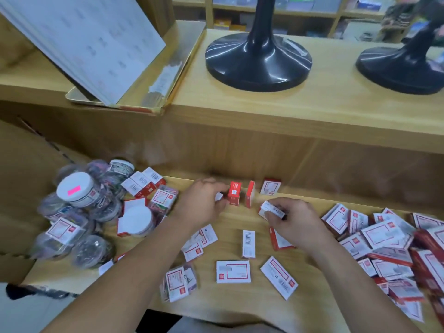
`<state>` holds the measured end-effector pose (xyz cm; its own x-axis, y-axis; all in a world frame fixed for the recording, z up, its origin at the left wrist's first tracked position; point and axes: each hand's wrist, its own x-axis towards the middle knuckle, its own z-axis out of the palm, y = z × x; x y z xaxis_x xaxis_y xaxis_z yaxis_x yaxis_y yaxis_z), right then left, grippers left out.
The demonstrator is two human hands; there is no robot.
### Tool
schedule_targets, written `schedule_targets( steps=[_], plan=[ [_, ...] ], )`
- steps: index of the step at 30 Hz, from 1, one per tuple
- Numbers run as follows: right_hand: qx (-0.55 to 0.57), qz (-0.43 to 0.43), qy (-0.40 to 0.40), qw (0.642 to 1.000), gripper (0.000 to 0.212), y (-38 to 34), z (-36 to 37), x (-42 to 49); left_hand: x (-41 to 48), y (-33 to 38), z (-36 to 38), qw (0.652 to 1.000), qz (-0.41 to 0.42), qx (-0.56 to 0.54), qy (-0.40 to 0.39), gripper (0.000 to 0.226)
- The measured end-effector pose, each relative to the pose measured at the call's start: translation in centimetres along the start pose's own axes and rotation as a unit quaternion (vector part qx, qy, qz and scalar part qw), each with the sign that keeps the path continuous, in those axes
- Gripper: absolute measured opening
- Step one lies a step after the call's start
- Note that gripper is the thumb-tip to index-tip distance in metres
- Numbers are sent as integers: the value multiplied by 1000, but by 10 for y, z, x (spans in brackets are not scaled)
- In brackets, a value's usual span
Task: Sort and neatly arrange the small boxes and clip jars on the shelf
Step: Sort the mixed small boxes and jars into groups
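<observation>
Toppling is our worry: our left hand (206,200) pinches a red box (234,193) standing at the back of the shelf (230,227), our right hand (290,222) clamps a second box (272,210) nearby, and one clumsy nudge could knock its upright neighbour (249,193) over.

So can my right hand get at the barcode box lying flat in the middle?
Probably yes: the barcode box lies uncovered just beside the right hand, nothing across it. That hand is holding another small box, though.
</observation>
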<state>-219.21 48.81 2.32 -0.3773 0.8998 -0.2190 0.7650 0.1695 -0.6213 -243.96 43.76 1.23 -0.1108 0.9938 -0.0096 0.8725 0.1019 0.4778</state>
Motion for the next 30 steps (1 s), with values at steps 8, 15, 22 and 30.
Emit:
schedule_targets(
  steps=[8,15,22,30],
  plan=[
    [36,-45,42,997,17,-19,1,-10,-19,-13,-17,995,-91,-34,0,55],
    [-11,-144,48,988,28,-66,37,-4,-50,-23,-55,986,-102,-111,73,51],
    [-242,-186,17,952,33,-95,83,-6,-70,-46,-63,986,-113,-75,100,32],
    [-71,-115,129,982,27,-61,33,8,-36,-22,-39,992,-100,59,46,35]
  ],
)
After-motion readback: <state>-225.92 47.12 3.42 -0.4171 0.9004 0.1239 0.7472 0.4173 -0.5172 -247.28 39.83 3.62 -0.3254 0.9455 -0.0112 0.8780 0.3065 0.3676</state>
